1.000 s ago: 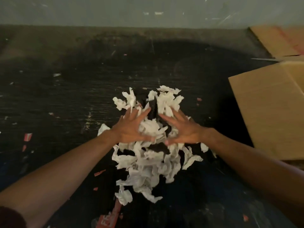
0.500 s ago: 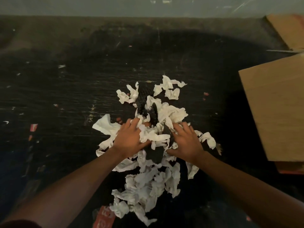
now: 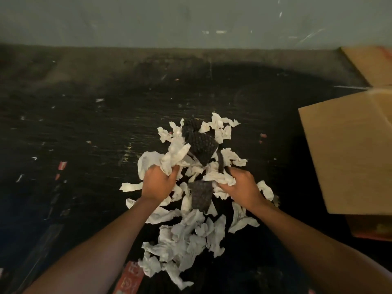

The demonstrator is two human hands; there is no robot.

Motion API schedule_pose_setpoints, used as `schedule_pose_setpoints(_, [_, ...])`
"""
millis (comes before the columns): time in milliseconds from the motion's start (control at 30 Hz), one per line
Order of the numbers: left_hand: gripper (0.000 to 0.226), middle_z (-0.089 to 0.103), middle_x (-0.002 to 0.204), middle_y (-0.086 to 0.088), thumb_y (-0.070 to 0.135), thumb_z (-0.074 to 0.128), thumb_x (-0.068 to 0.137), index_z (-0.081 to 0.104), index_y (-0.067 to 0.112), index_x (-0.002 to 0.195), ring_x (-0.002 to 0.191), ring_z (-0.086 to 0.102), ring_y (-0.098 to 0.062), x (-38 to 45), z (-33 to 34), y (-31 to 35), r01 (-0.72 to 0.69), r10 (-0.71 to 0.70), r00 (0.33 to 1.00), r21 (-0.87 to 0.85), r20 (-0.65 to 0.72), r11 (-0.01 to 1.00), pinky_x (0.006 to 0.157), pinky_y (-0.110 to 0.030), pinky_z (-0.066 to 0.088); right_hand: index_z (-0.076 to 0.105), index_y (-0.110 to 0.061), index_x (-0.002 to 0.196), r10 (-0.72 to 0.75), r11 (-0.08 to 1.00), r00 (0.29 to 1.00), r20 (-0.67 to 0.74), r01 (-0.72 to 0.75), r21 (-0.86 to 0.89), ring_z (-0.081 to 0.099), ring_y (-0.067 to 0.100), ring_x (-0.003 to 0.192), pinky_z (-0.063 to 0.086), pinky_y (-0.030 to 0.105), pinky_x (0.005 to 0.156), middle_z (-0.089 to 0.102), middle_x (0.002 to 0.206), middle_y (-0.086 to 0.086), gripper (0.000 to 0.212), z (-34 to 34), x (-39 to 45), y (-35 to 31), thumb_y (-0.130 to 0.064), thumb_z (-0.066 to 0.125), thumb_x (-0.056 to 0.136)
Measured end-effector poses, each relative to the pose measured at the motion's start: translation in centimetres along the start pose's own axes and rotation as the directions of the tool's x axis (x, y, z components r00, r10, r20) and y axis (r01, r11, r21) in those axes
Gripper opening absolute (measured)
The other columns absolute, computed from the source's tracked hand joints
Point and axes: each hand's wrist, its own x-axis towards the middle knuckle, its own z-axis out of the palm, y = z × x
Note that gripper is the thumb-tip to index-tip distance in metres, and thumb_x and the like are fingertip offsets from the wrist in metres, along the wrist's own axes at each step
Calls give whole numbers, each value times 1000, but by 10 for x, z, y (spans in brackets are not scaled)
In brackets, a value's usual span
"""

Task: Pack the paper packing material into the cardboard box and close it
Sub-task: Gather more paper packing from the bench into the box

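At the centre of the dark scuffed floor (image 3: 84, 134) lies the heap of crumpled white paper packing scraps (image 3: 191, 234); the left hand (image 3: 158, 183) is fisted on a wad at its ten o'clock edge, the right hand (image 3: 241, 184) bunched on scraps at two o'clock; dark textured pieces (image 3: 201, 145) mixed in may get scooped along or snag; loose bits will likely spill in carrying, since the brown cardboard box (image 3: 350, 153) sits well apart at three o'clock, its flap possibly covering the opening
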Motion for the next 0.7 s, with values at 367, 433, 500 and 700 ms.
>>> schedule_pose_setpoints(367, [30,65,66,-1,38,55,94,65,12,83,66,68,-18,-25,-72,54,2,-23,976,-95,-218,996,66,-40,58,66,-29,86,144,957,990,-12,-136,256,62,-2,60,47,17,55,69,75,-5,9,-104,-13,-61,-22,72,87])
schedule_pose_setpoints(433, [28,67,68,-1,40,56,94,65,14,85,67,68,-18,-33,-85,67,-12,-14,972,-109,-233,994,67,-41,59,64,-24,83,136,960,990,-23,-126,252,60,2,56,43,17,51,68,71,-1,8,-125,-18,-73,-21,69,89])
schedule_pose_setpoints(500, [28,67,70,0,43,56,93,65,17,86,69,68,-17,-43,-97,80,-16,-17,968,-130,-251,991,69,-42,59,65,-22,84,136,963,989,-58,-118,243,60,4,57,42,17,50,67,71,-2,7,-145,-26,-83,-21,68,90])
schedule_pose_setpoints(700, [52,66,78,0,68,42,82,62,21,90,81,67,-24,-95,-123,110,-27,-8,958,-120,-286,992,76,-41,56,61,-21,88,125,979,977,-175,-92,184,54,7,51,42,20,45,62,65,-1,9,-197,-69,-100,-26,68,91])
